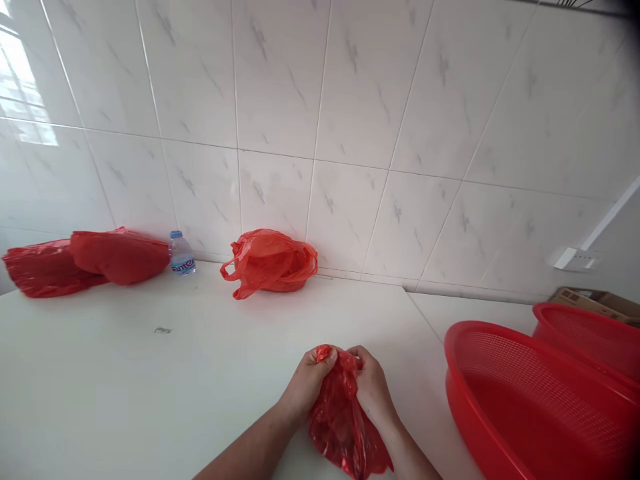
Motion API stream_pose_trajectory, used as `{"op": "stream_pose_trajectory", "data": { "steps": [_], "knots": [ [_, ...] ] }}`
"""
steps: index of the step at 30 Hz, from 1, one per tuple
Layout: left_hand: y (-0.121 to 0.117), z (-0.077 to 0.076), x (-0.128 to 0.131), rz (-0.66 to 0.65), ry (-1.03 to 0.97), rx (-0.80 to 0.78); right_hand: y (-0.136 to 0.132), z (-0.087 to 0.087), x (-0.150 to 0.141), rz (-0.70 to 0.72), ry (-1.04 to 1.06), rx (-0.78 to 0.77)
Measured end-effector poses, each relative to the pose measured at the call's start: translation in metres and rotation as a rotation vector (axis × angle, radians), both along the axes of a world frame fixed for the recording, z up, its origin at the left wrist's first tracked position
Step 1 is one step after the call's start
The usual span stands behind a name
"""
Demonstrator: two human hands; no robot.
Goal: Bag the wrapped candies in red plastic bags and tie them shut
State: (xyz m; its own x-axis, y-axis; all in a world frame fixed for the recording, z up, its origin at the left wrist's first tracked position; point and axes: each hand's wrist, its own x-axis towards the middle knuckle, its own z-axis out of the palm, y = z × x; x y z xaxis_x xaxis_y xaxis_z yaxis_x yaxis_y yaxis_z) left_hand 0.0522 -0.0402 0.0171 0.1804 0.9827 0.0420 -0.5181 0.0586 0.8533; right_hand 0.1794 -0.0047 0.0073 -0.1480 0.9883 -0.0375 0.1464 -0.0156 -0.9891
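Note:
Both my hands grip a crumpled red plastic bag (345, 427) over the white counter (150, 387), near its front edge. My left hand (309, 380) pinches the bag's bunched top with thumb and fingers closed. My right hand (373, 387) is wrapped round the same top from the other side. The rest of the bag hangs down between my wrists.
A red mesh basket (530, 400) stands at the right with a second red basket (590, 333) behind it. Against the tiled wall lie an orange-red bag (270, 263), a small water bottle (181, 253) and two red bags (85, 260).

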Motion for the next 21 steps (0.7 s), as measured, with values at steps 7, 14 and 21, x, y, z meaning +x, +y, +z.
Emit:
{"op": "stream_pose_trajectory", "data": {
  "steps": [7,14,21],
  "knots": [
    [0.001,0.000,-0.003,-0.002,0.111,0.075,0.002,-0.001,0.001,-0.013,0.205,0.001],
    [-0.003,0.002,0.004,0.149,0.633,0.394,0.011,-0.006,0.002,-0.085,0.289,-0.003],
    [-0.001,-0.003,-0.001,0.265,0.982,0.612,0.014,-0.008,0.010,-0.021,0.284,-0.038]
  ]
}}
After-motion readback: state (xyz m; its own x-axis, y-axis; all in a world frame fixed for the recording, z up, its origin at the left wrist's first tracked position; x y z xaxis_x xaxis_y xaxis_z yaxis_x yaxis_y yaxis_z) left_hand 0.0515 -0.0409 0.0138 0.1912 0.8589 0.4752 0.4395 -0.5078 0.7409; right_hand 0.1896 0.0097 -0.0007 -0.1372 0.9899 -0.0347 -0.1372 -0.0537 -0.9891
